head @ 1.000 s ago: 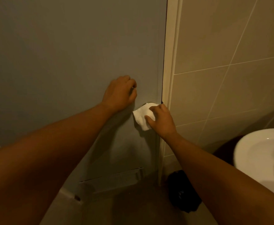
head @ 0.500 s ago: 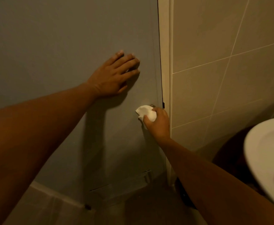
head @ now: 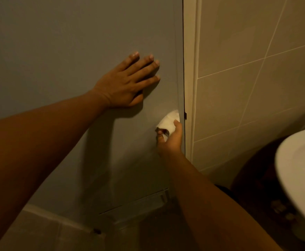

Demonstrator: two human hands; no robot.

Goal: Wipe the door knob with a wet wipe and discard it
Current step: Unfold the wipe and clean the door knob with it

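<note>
A white wet wipe [head: 169,120] is bunched over the door knob near the right edge of the grey door [head: 66,42]. My right hand [head: 169,140] grips the wipe from below, fingers curled around it. The knob is almost wholly hidden; a small dark metallic part [head: 164,131] shows between wipe and fingers. My left hand [head: 128,82] lies flat on the door above and left of the knob, fingers spread, holding nothing.
The pale door frame [head: 191,69] runs beside the door, with beige wall tiles [head: 256,60] to its right. A white sink [head: 301,178] juts in at the lower right, with a dark object [head: 256,187] under it. A vent panel [head: 139,203] sits low on the door.
My left hand went from a fist near the knob to lying flat higher on the door. My right hand turned to grip the wipe around the knob from below.
</note>
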